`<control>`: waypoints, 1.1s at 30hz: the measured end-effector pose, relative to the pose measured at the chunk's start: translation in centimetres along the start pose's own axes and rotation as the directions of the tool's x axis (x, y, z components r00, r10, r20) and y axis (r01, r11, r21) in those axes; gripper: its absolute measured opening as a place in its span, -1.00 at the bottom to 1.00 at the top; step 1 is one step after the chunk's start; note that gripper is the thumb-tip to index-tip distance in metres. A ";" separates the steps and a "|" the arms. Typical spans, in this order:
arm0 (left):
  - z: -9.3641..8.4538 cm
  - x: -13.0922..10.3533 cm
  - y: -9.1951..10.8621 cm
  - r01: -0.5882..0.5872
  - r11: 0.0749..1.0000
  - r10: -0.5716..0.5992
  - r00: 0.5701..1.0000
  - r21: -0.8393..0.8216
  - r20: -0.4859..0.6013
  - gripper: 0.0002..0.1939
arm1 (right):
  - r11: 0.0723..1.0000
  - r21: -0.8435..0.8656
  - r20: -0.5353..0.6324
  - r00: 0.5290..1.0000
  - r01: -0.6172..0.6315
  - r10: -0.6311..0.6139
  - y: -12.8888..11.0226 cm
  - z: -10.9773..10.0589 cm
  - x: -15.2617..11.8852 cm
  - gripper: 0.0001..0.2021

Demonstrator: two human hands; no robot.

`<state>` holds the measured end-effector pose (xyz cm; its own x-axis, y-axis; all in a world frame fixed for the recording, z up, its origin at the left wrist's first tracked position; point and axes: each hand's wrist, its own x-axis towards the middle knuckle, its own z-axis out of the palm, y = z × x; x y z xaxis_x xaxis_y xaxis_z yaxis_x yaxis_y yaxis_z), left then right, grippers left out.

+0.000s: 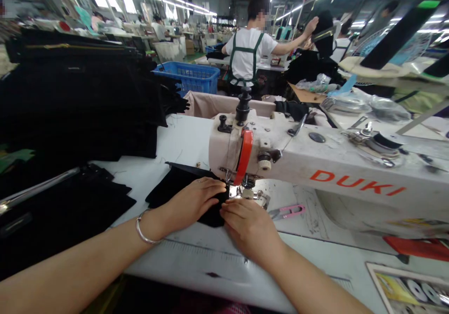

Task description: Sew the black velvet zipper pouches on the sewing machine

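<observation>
A black fabric piece (171, 185) lies on the sewing machine bed, its right edge by the needle area of the white sewing machine (287, 164). My left hand (196, 199), with a bangle on the wrist, rests on top of the fabric with fingers stretched toward the presser foot (247, 193). Close in front of the foot, my right hand (250, 222) has its fingers bent and closed on the fabric's near right edge. Its thumb is mostly hidden. Pink-handled thread snips (289, 211) lie just right of my right hand.
Stacked black fabric pieces (77, 98) rise at the left, with a zippered black piece (63, 206) nearer me. A blue basket (192, 75) stands behind. A co-worker (249, 47) sits ahead, one arm raised. A parts tray (410, 288) sits at the lower right.
</observation>
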<state>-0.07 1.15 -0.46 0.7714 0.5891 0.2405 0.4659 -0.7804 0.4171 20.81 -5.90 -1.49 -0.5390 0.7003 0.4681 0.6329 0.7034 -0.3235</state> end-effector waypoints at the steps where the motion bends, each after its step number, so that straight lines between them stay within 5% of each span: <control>1: -0.2 -0.4 0.2 0.000 1.000 0.000 1.000 -0.001 0.025 -0.57 | 1.000 -0.002 0.024 1.000 -0.008 0.008 -0.1 -0.4 0.0 -0.76; 4: -0.5 -1.7 0.9 -0.008 1.000 0.006 0.996 0.025 0.085 -0.30 | 0.999 0.033 0.184 0.983 -0.025 0.018 0.0 -3.1 -0.3 -0.69; 9: -0.3 -2.7 2.1 -0.045 0.999 0.042 0.994 0.023 0.098 -0.68 | 0.991 -0.022 0.314 0.940 -0.129 0.129 1.5 -6.8 -0.7 -0.43; 14: 0.1 -2.2 2.6 -0.023 0.996 0.020 0.999 0.084 0.037 -0.62 | 0.933 -0.235 0.109 0.946 -0.274 0.305 2.9 -5.4 0.1 -0.80; 21: 0.3 -2.1 2.5 0.043 0.998 -0.046 0.997 -0.046 -0.067 -0.74 | 0.939 0.215 0.249 0.945 -0.270 0.214 2.9 -6.4 -1.0 -0.59; 27: 0.5 -2.1 2.5 0.097 0.990 -0.108 0.989 -0.105 -0.104 -0.76 | 0.951 -0.152 0.009 0.962 -0.267 0.272 4.3 -2.7 -0.2 -0.81; 33: 0.6 -2.3 2.6 0.075 0.993 -0.089 0.983 -0.095 -0.161 -0.74 | 0.907 -0.333 -0.021 0.963 -0.259 0.267 3.2 -1.6 0.2 -0.88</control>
<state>-0.42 -2.37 -0.44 0.6468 0.6825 0.3404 0.4791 -0.7108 0.5150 23.62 -3.76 -1.08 -0.3385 0.8600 0.3819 0.8986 0.4159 -0.1401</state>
